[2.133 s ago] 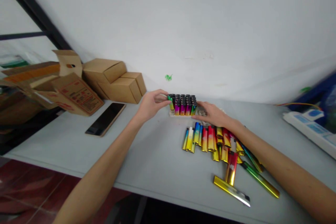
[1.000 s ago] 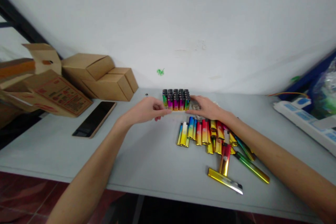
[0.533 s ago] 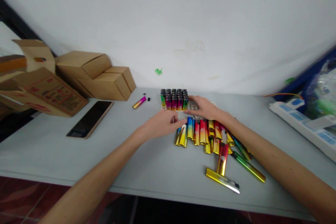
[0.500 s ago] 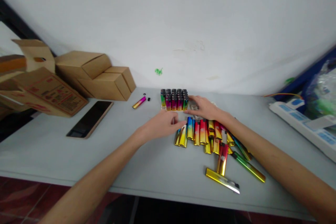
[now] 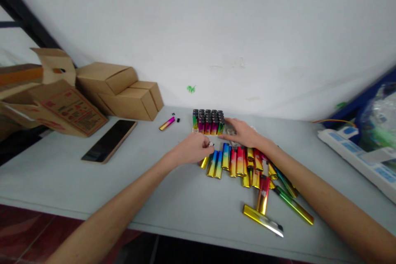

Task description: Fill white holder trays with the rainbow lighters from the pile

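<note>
My left hand [image 5: 194, 148] is closed around a lighter [image 5: 203, 162]; its gold body shows below my fingers, the rest being mostly covered. Directly to the right lies a loose heap of shiny lighters [image 5: 240, 161] in blue, red, green and gold. Behind my hands, upright lighters with black tops stand in a tight block [image 5: 208, 121]. My right hand [image 5: 243, 133] rests at the block's right side, thumb and fingers apart, over some clear plastic [image 5: 231, 131]. Whether its fingertips touch the block, I cannot tell.
A phone [image 5: 109, 141] lies at the left, before cardboard boxes [image 5: 123, 90] and an opened carton [image 5: 72, 107]. One purple-and-gold lighter [image 5: 167, 123] lies apart near small black bits. A white power strip [image 5: 355, 156] runs along the right. A wall stands behind.
My left hand has closed on a lighter at the heap's left end, where it was reaching with its fingers apart. The right hand stays beside the block. The view has shifted slightly.
</note>
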A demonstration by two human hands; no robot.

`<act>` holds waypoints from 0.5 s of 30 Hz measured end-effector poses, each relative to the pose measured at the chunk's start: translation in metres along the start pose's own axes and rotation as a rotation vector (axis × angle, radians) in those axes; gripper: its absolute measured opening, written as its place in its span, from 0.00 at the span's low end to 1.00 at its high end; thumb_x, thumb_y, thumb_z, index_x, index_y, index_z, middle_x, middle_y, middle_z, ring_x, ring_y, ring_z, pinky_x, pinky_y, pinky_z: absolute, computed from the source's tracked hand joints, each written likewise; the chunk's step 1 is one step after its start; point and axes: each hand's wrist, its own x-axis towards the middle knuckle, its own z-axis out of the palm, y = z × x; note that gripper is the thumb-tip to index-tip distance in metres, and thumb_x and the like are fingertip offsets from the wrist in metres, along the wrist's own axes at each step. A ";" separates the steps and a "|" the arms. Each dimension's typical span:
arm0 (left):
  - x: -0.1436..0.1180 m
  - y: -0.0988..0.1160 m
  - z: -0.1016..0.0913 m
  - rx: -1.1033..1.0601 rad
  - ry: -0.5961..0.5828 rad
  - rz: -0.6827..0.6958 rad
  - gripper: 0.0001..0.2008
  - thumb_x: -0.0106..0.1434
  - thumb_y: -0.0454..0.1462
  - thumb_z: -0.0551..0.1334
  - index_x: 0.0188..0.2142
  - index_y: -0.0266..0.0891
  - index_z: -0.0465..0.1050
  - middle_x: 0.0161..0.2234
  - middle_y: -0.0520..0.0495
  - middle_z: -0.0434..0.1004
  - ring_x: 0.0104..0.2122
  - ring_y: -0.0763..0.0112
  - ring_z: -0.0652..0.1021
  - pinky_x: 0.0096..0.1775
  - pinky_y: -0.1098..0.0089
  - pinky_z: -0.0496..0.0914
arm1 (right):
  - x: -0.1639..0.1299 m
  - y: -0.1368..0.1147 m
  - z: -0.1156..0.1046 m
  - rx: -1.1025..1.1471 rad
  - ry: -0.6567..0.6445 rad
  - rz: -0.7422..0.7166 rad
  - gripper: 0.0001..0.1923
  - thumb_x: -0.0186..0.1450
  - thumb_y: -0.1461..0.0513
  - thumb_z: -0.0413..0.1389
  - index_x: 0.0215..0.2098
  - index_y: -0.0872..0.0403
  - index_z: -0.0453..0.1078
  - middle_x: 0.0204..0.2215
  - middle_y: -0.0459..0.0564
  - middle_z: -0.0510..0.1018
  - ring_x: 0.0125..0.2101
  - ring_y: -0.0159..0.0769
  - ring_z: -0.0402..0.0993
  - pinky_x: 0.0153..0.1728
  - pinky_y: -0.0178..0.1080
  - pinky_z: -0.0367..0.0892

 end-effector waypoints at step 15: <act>0.000 0.015 -0.008 -0.835 0.247 0.053 0.22 0.68 0.54 0.58 0.28 0.42 0.57 0.19 0.61 0.50 0.17 0.80 0.53 0.20 0.74 0.50 | 0.001 0.001 0.004 0.040 0.012 -0.005 0.34 0.67 0.47 0.61 0.64 0.57 0.65 0.56 0.62 0.78 0.53 0.54 0.76 0.55 0.54 0.71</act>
